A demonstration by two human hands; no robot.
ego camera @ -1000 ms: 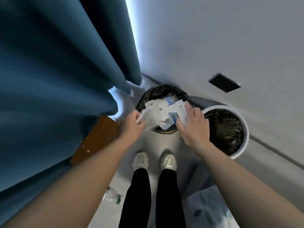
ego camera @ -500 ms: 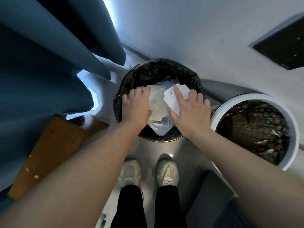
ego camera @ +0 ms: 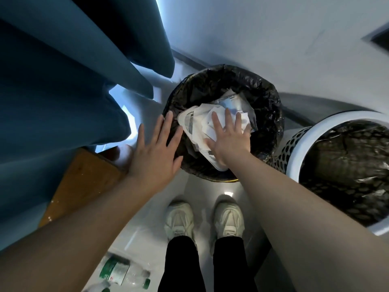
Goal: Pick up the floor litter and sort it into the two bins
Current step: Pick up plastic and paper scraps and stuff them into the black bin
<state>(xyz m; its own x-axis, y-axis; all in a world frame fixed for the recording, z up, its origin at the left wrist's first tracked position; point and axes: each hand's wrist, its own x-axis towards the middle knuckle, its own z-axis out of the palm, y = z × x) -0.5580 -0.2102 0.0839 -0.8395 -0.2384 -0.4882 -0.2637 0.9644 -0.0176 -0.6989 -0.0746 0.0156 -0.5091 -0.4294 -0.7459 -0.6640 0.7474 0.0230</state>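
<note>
A round bin lined with a black bag stands against the wall ahead of my feet. White paper and clear plastic litter fills its middle. My right hand lies flat on that litter with straight, spread fingers, pressing it down. My left hand hovers open at the bin's left rim, fingers spread, holding nothing. A white perforated bin with a dark liner stands to the right. A crushed clear bottle with a green label lies on the floor behind my left leg.
Blue curtains hang close on the left, above a brown wooden board. The grey wall rises directly behind both bins. My two white shoes stand on the pale floor in front of the black-lined bin.
Both hands let go of the litter. The left hand drew back to the bin's left rim and opened, while the right hand flattened on top of the litter inside the bin.
</note>
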